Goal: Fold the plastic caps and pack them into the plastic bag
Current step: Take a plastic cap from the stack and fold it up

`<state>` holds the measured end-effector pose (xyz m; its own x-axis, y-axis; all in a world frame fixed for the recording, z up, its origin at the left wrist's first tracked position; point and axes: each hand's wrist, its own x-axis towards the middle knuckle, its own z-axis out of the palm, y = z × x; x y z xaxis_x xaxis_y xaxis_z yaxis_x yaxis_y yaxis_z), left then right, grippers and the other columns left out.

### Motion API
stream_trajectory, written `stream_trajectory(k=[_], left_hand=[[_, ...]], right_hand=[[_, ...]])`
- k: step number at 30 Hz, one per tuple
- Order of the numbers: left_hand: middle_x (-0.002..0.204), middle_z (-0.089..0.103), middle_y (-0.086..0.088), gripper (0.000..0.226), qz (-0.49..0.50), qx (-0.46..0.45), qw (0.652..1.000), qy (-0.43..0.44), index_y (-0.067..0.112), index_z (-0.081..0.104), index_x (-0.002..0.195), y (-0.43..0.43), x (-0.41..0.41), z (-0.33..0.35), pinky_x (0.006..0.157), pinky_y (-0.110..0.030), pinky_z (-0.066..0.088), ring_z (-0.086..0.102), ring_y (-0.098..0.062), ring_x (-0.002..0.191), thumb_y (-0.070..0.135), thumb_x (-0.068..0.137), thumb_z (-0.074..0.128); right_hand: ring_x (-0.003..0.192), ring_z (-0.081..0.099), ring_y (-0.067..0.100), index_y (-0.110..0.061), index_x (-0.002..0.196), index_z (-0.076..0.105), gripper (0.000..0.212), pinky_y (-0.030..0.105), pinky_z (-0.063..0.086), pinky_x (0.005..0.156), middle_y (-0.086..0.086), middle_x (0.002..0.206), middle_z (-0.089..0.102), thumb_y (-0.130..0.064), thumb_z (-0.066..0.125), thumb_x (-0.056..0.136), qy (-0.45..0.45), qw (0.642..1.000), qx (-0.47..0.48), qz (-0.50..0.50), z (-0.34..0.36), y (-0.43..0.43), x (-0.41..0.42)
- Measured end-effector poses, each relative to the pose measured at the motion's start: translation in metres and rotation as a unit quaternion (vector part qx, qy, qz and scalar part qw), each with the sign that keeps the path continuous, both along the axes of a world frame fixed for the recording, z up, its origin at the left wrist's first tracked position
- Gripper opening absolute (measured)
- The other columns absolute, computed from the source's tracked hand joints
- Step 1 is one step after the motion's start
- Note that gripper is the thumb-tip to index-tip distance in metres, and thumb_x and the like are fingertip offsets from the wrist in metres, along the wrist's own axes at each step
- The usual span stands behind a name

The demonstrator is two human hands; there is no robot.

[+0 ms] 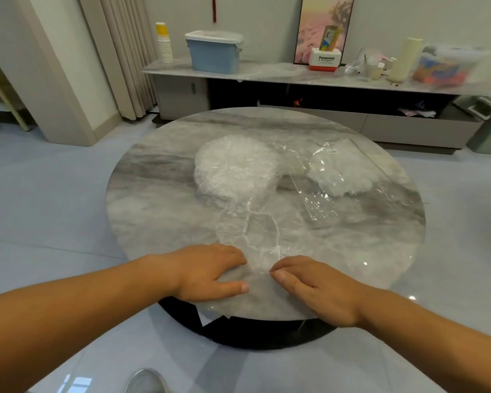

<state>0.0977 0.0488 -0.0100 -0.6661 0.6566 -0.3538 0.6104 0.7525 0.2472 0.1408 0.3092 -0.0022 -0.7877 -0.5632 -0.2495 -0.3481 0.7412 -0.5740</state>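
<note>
On the round marble surface [153,199], my left hand [210,272] lies flat, fingers straight, on the near edge of a spread plastic cap [250,234] — my right hand [315,287] pinches its hem. Beyond sits the stack of caps [233,168], with the plastic bag [349,171] just right of it.

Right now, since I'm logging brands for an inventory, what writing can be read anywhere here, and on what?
"Panasonic": white and red box on the long grey sideboard.
Small line under it: too small to read.
White sticker on the clear plastic bag: too small.
Yellow-green carton: blurred.
</note>
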Motion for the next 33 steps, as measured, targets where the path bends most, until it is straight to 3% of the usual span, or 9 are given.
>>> stream_trajectory(k=[3, 7, 13, 18, 23, 25, 27, 30, 33], left_hand=[[0.144, 0.047, 0.012, 0.067, 0.0, 0.02, 1.0, 0.02, 0.027, 0.038, 0.148, -0.001, 0.002, -0.004, 0.107, -0.03, 0.04, 0.045, -0.009, 0.129, 0.065, 0.095, 0.048], [0.138, 0.049, 0.01, 0.062, 0.001, 0.048, 0.998, 0.044, 0.025, 0.042, 0.144, -0.003, 0.0, -0.011, 0.103, -0.029, 0.042, 0.046, -0.01, 0.125, 0.057, 0.093, 0.058], [0.138, 0.05, 0.009, 0.06, 0.006, 0.069, 0.996, 0.062, 0.026, 0.042, 0.146, -0.003, -0.011, -0.015, 0.102, -0.023, 0.039, 0.046, -0.009, 0.125, 0.051, 0.094, 0.059], [0.128, 0.053, 0.009, 0.067, 0.011, 0.084, 0.993, 0.077, 0.027, 0.051, 0.139, -0.003, -0.023, -0.021, 0.101, -0.03, 0.043, 0.05, -0.011, 0.116, 0.064, 0.084, 0.055], [0.13, 0.049, 0.011, 0.074, 0.03, 0.114, 0.989, 0.087, 0.032, 0.061, 0.13, -0.001, -0.027, -0.023, 0.104, -0.025, 0.038, 0.045, -0.007, 0.119, 0.08, 0.073, 0.054], [0.126, 0.054, 0.016, 0.073, 0.047, 0.134, 0.989, 0.05, 0.033, 0.061, 0.127, 0.001, -0.028, -0.024, 0.102, -0.025, 0.043, 0.049, -0.002, 0.115, 0.081, 0.072, 0.057], [0.116, 0.059, 0.021, 0.066, 0.068, 0.166, 0.983, 0.03, 0.033, 0.064, 0.119, 0.004, -0.027, -0.024, 0.095, -0.024, 0.047, 0.053, 0.003, 0.106, 0.079, 0.072, 0.06], [0.097, 0.067, 0.021, 0.04, 0.136, 0.213, 0.967, -0.015, 0.034, 0.069, 0.1, 0.008, -0.026, -0.018, 0.086, -0.018, 0.049, 0.06, 0.007, 0.094, 0.067, 0.078, 0.07], [0.082, 0.072, 0.013, 0.023, 0.192, 0.241, 0.949, -0.06, 0.029, 0.073, 0.083, 0.013, -0.03, -0.015, 0.077, -0.022, 0.053, 0.066, -0.001, 0.079, 0.051, 0.086, 0.073]], right_hand=[[0.127, 0.042, -0.003, -0.024, 0.125, 0.066, 0.053, 0.022, 0.031, 0.113, -0.016, 0.136, 0.053, -0.052, 0.026, 0.105, -0.025, 1.0, 0.013, -0.008, 0.001, 0.007, 0.005], [0.143, 0.016, -0.003, -0.029, 0.122, 0.068, 0.069, 0.027, 0.018, 0.12, -0.017, 0.158, 0.029, -0.071, 0.021, 0.096, -0.017, 0.998, 0.056, 0.015, -0.004, 0.013, 0.002], [0.145, 0.015, 0.006, -0.04, 0.136, 0.058, 0.076, 0.036, 0.018, 0.119, -0.016, 0.161, 0.025, -0.074, 0.008, 0.09, 0.05, 0.991, 0.097, 0.079, -0.014, 0.012, -0.005], [0.141, 0.023, 0.004, -0.033, 0.149, 0.042, 0.087, 0.029, 0.021, 0.111, -0.018, 0.155, 0.032, -0.076, -0.004, 0.089, 0.105, 0.981, 0.125, 0.104, -0.022, 0.015, -0.013], [0.133, 0.036, -0.002, -0.027, 0.138, 0.059, 0.073, 0.022, 0.017, 0.113, -0.017, 0.138, 0.055, -0.064, 0.015, 0.094, 0.124, 0.99, 0.031, 0.055, -0.01, 0.016, -0.024], [0.121, 0.051, 0.0, -0.023, 0.128, 0.068, 0.069, 0.026, 0.033, 0.111, -0.014, 0.127, 0.063, -0.063, 0.022, 0.095, 0.09, 0.995, -0.037, 0.02, -0.008, 0.015, -0.027], [0.109, 0.06, 0.006, -0.018, 0.115, 0.071, 0.069, 0.033, 0.045, 0.1, -0.01, 0.114, 0.066, -0.066, 0.026, 0.093, 0.04, 0.995, -0.084, -0.02, -0.006, 0.013, -0.029], [0.107, 0.061, 0.005, -0.017, 0.112, 0.072, 0.073, 0.032, 0.047, 0.099, -0.009, 0.112, 0.068, -0.071, 0.028, 0.088, -0.003, 0.991, -0.117, -0.069, -0.005, 0.01, -0.033], [0.099, 0.062, 0.008, -0.011, 0.11, 0.07, 0.065, 0.036, 0.048, 0.097, -0.005, 0.111, 0.068, -0.065, 0.037, 0.092, -0.019, 0.986, -0.127, -0.104, -0.006, 0.009, -0.04]])
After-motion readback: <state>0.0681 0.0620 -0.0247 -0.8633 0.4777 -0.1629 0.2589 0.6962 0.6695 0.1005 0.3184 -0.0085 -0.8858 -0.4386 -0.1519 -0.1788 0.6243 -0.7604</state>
